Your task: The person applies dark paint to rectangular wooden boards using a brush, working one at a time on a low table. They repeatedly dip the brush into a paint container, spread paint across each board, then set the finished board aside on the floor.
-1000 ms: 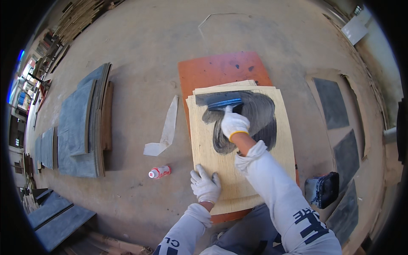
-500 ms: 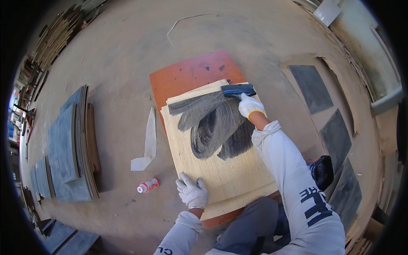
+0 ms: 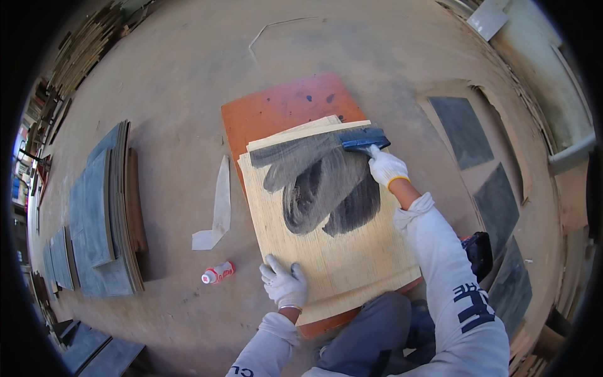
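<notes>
Snugly round spreader, right grip

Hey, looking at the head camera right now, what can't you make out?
In the head view:
- Blue spreader's handle: mostly covered by the gloved right grip.
- Part of the pale board's left edge: covered by the gloved left grip.
- Black container: partly hidden behind the right sleeve; its contents can't be made out.
- Dark boards, lower left: cut off by the picture's lower edge.
</notes>
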{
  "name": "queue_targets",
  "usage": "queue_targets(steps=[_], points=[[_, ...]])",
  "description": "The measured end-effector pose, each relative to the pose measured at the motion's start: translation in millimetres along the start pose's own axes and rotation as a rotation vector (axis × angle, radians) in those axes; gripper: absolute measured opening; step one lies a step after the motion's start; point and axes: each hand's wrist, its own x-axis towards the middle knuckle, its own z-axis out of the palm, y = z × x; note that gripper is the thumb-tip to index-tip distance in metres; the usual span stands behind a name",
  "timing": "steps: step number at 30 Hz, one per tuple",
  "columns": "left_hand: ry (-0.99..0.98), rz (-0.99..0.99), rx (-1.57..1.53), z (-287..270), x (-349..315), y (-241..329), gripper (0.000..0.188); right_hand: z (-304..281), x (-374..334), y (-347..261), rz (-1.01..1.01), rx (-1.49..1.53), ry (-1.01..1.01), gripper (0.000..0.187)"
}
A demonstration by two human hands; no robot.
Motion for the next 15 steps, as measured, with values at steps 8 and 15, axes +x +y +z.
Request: queue_targets(steps=[8,15], points=[[0.006,0.009,-0.02,-1,3,6,0.086,2,-15,3,-0.02,0.045,0.06,0.045],[-0.015,-0.013,-0.004,0,-3,0,0.086,60,-214,38,-0.02,0.025,-0.011,0.057]])
